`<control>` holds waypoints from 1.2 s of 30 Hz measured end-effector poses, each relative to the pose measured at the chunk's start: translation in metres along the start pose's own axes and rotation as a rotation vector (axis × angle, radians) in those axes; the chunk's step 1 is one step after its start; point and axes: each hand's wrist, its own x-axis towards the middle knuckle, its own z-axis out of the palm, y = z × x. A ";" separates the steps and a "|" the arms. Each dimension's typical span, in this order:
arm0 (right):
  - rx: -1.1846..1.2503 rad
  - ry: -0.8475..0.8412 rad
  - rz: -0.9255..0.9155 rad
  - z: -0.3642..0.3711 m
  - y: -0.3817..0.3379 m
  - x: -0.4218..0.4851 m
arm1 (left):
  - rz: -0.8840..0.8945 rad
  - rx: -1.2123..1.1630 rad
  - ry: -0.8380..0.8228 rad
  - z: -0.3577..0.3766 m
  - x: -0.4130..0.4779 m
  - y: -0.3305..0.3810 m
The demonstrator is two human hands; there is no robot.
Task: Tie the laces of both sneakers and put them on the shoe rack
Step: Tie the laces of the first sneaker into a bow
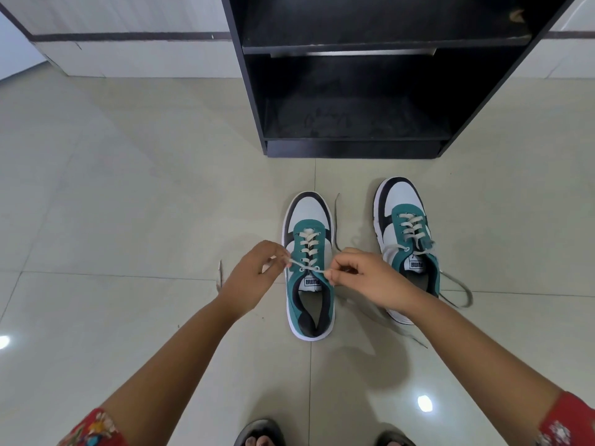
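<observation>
Two teal, white and black sneakers stand on the tiled floor, toes toward the shoe rack (354, 146). Over the left sneaker (309, 304), my left hand (254, 278) pinches one end of its beige lace (309, 268) and my right hand (363, 278) pinches the other end. The lace is crossed and pulled taut sideways just above the tongue. Its loose tails trail on the floor on both sides. The right sneaker (405, 220) stands apart to the right, partly behind my right hand, with its laces (457, 284) lying loose and untied on the floor.
The black rack has an open, dusty bottom shelf (354, 123) and a second shelf (386, 40) above it, both without shoes. A white wall with a dark stripe runs behind. My sandalled feet (260, 436) show at the bottom edge.
</observation>
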 end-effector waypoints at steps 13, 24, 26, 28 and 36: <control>0.861 0.071 -0.001 0.017 -0.024 0.010 | -0.008 -0.439 0.055 0.003 -0.005 0.044; 0.879 0.113 -0.055 0.020 -0.020 0.017 | 0.010 -0.506 -0.219 0.002 -0.003 0.047; 0.849 0.082 -0.080 0.020 -0.019 0.017 | -0.067 -0.517 -0.234 0.000 0.000 0.046; 0.819 0.036 -0.124 0.021 -0.021 0.016 | -0.112 -0.503 -0.249 -0.002 0.002 0.044; 0.692 -0.005 -0.186 0.021 -0.022 0.011 | -0.186 -0.545 -0.157 0.001 0.007 0.042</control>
